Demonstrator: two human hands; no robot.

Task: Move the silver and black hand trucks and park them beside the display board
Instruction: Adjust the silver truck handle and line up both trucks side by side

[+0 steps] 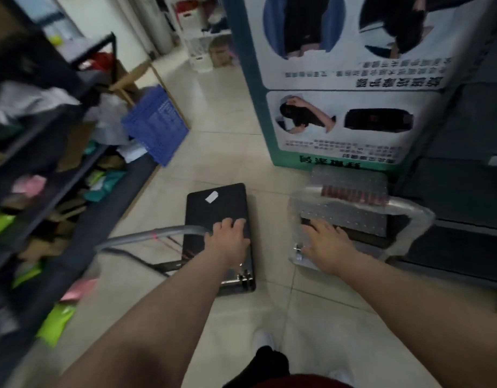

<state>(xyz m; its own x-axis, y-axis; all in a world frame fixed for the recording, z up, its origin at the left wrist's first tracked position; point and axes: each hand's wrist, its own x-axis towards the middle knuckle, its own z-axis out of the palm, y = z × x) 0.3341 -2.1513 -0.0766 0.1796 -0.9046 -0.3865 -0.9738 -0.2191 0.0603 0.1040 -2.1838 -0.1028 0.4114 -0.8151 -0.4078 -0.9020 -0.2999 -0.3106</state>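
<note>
The black hand truck [216, 208] stands on the tiled floor in the middle of the aisle, a white tag on its deck. My left hand [227, 238] grips its grey handle bar [157, 233], which runs off to the left. The silver hand truck [351, 219], with a perforated deck and plastic-wrapped handle, sits to the right, just in front of the display board [345, 79]. My right hand [325, 242] is closed on the silver truck's handle at its near edge. The board is a tall teal-framed poster standing on the floor.
Dark shelving [45, 169] full of packages lines the left side. A blue plastic crate [156, 127] leans against it further ahead. Dark cabinets [465, 163] stand on the right, behind the silver truck. Tiled floor [213, 107] runs between shelving and board.
</note>
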